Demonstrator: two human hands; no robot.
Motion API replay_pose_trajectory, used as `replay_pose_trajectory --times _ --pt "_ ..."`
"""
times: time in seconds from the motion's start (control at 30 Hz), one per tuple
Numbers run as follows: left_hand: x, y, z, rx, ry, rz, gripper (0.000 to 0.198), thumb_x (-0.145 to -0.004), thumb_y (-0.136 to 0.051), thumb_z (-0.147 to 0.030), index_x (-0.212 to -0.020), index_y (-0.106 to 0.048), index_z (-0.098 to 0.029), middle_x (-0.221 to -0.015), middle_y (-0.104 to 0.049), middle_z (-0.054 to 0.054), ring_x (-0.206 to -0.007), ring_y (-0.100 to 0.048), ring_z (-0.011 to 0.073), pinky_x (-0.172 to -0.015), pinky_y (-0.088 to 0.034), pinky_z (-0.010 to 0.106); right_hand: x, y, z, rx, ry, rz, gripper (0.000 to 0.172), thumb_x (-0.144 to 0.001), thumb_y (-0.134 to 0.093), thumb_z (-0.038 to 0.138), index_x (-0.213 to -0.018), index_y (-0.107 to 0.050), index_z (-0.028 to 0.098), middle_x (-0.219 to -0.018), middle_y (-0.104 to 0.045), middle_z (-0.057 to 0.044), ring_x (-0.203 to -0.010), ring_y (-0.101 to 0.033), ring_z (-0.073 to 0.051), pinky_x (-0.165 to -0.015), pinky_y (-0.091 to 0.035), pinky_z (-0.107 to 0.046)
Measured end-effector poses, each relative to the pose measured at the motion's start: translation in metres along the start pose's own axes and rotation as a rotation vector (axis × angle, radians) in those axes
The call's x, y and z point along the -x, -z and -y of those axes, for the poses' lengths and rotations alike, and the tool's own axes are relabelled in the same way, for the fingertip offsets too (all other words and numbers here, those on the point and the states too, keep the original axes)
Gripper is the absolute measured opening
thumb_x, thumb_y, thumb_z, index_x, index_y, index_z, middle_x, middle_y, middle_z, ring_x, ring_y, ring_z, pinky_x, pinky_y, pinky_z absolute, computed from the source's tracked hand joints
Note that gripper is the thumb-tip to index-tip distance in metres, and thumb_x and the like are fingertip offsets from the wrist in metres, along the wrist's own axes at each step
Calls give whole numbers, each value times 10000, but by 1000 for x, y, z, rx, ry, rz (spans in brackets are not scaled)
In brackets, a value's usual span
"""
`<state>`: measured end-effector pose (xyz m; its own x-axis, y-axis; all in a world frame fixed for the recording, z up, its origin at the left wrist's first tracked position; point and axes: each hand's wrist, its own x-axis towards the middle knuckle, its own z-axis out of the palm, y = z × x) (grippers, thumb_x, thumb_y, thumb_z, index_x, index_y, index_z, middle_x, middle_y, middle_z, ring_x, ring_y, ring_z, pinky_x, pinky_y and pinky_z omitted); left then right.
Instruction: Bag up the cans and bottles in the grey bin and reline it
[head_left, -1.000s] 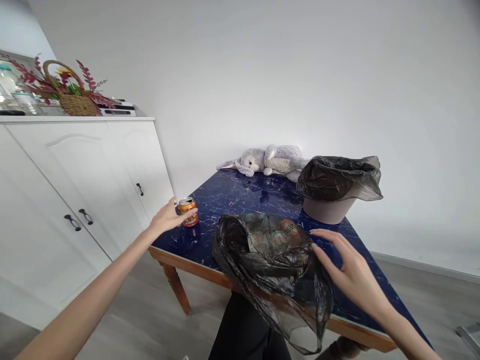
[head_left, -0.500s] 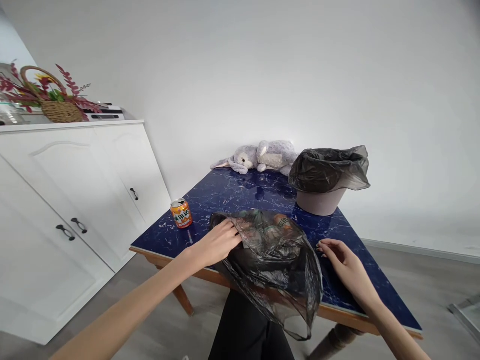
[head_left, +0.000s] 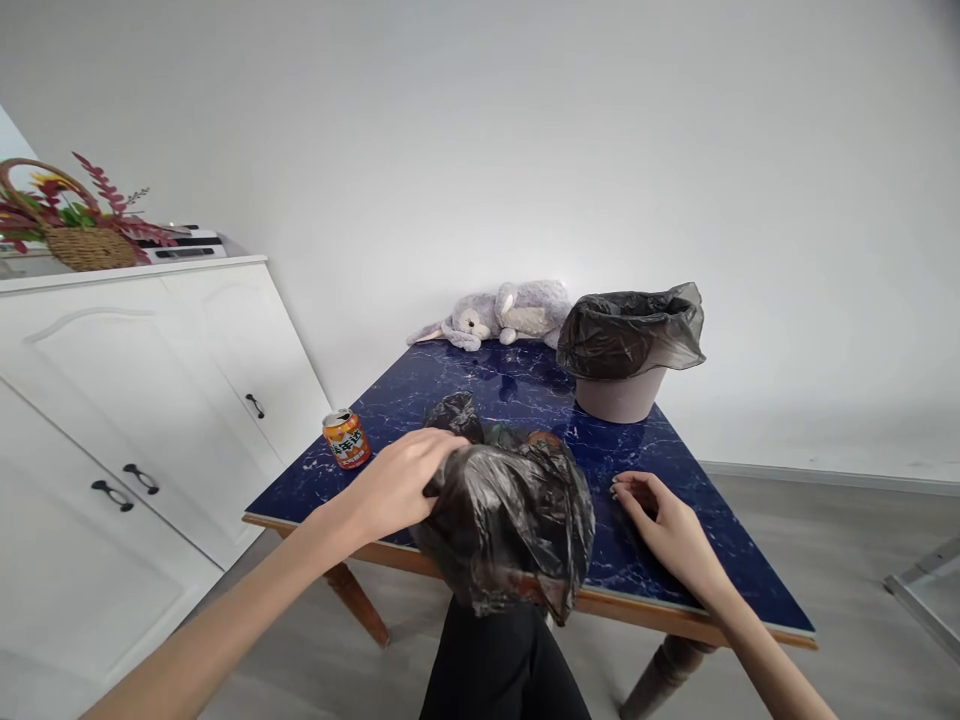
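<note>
A black translucent plastic bag (head_left: 517, 510) lies bunched over the front edge of the blue marbled table (head_left: 397, 400), its lower part hanging past the edge. Dim green and orange shapes show through its far side. My left hand (head_left: 409, 475) grips the bag's left side, fingertips partly hidden in the folds. To the right of the bag, my right hand (head_left: 660, 515) hovers or rests at the tabletop with curled fingers, thumb close to the fingertips; whether anything small is between them I cannot make out. An orange drink can (head_left: 346, 440) stands left of my left hand.
A bin (head_left: 622, 397) lined with a black bag stands at the table's back right. A plush rabbit (head_left: 510, 312) lies against the wall. Left of the table is a white cabinet (head_left: 150, 370) with a flower basket (head_left: 90, 245) on top.
My left hand has pulled the bag's near side up, so its hanging part is shorter and more bunched, covering more of the contents. My right hand stays beside it. The view has shifted slightly.
</note>
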<state>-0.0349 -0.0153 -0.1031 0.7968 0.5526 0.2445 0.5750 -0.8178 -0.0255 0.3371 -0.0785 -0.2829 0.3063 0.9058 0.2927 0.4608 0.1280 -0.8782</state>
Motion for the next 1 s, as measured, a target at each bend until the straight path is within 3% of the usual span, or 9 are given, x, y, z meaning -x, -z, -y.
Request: replay_pose_trajectory --times 0.13,0.27,0.43,0.53,0.63,0.73,0.9,0.93,1.0 --pt "16 18 -2 23 23 -21 454 -865 -585 -97 -1297 -569 -235 -1264 -686 115 -1194 -653 306 -983 -548 425 5 -3 9 29 36 -12 406 -978 -570 598 -1129 -670 235 -1079 -787 -97 -1012 -758 -294 -933 -599 -451" --pt "4 -3 -2 -15 -35 17 445 -888 -610 -139 -1320 -543 -221 -1251 -695 143 -1166 -671 326 -1045 -515 471 29 -12 60 44 237 -56 326 -1042 -542 501 -1234 -629 252 -1198 -743 -108 -1069 -725 -276 -937 -600 -437" --pt "-30 -31 1 -25 19 -25 427 -988 -590 -272 -1407 -554 -197 -1322 -693 184 -1210 -669 348 -1032 -535 479 49 -38 130 234 642 167 433 -1071 -551 380 -1495 -510 297 -1558 -550 -103 -1476 -485 -317 -1190 -476 -535" --pt "-39 -25 8 97 141 -95 470 -955 -636 -241 -1419 -560 -230 -1387 -684 152 -1239 -680 337 -1006 -564 461 40 -59 133 355 729 193 424 -1094 -515 358 -1507 -508 260 -1543 -574 -106 -1505 -454 -326 -1249 -396 -614" --pt "-28 0 18 349 350 -195 552 -868 -785 -312 -1380 -589 -249 -1372 -715 107 -1231 -698 339 -1030 -578 480 31 -74 116 446 721 177 412 -1099 -505 375 -1490 -536 247 -1501 -614 -113 -1492 -471 -343 -1258 -352 -670" --pt "0 35 26 750 538 -385 631 -797 -883 -412 -1337 -612 -230 -1393 -710 108 -1237 -701 311 -1086 -574 482 31 -82 103 482 674 174 427 -1100 -494 400 -1497 -539 252 -1495 -617 -119 -1498 -462 -358 -1242 -359 -692" --pt "57 83 47 1307 639 -1076 425 -833 -858 -370 -1138 -631 -180 -1379 -694 124 -1274 -684 289 -1128 -565 441 33 -84 95 460 654 185 431 -1102 -489 412 -1500 -527 252 -1512 -605 -117 -1524 -432 -352 -1243 -369 -679" --pt "68 88 53 1380 649 -1162 389 -839 -845 -354 -1100 -616 -179 -1326 -712 124 -1241 -701 292 -1100 -587 450 32 -84 94 451 654 184 429 -1100 -493 410 -1499 -526 255 -1512 -605 -115 -1523 -435 -350 -1241 -376 -676" --pt "90 93 65 1416 737 -1216 355 -849 -821 -332 -1072 -592 -178 -1239 -731 119 -1163 -732 288 -1029 -625 454 31 -85 92 441 656 176 426 -1098 -497 407 -1496 -524 255 -1510 -605 -118 -1517 -446 -350 -1236 -386 -678"
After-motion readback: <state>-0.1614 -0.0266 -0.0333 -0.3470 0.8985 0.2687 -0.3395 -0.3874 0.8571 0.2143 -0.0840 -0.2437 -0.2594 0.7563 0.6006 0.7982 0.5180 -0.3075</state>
